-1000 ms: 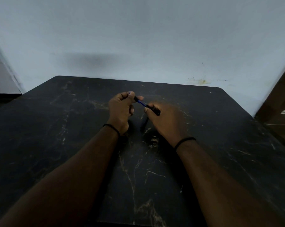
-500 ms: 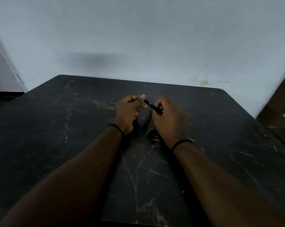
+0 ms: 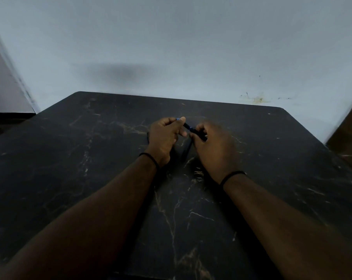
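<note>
Dark veined table (image 3: pixel 90 178), pale wall (image 3: pixel 171 37).
Table spreads under the grip. Wall rises beyond it: yellowish stain (image 3: pixel 259 99) up right of the grip, dark patch (image 3: pixel 118 72) up left. Brown panel (image 3: pixel 349 128) far right.

Head-worn camera looks forward and down, close over the table (image 3: pixel 70 168)

Both forearms extended forward, converging toward centre. Left hand (image 3: pixel 164 136): fingers curled, thumb on top, pinching far end of pen (image 3: pixel 191 130). Right hand (image 3: pixel 213 146): back toward camera, fingers curled round near end, slightly blurred. Hands just apart.
</note>
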